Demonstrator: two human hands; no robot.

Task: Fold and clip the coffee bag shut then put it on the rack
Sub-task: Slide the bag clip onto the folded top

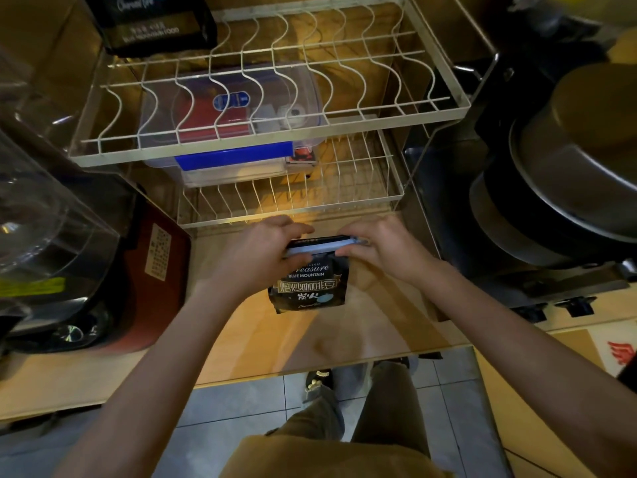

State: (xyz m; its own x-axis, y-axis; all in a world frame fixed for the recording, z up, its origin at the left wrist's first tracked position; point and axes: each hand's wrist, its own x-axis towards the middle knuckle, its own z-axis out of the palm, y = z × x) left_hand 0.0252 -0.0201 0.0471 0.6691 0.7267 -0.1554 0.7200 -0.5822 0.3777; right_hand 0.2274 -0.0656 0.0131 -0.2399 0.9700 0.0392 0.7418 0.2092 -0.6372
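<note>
A small black coffee bag [307, 287] with gold and white lettering stands upright on the wooden counter [344, 332], just in front of the rack. Its top is folded over, and a pale grey-blue clip [322, 245] runs across the fold. My left hand [262, 251] pinches the clip's left end and the bag top. My right hand [382, 246] grips the clip's right end. The cream wire rack [431, 105] stands behind, with two tiers. Its lower tier [344, 201] lies just beyond my fingers.
A clear plastic box with a blue latch [234, 160] sits on the lower tier at the left. Another black coffee bag [151, 22] rests at the upper tier's back left. A blender jug [44, 215] stands on the left, stacked metal pots [568, 181] on the right.
</note>
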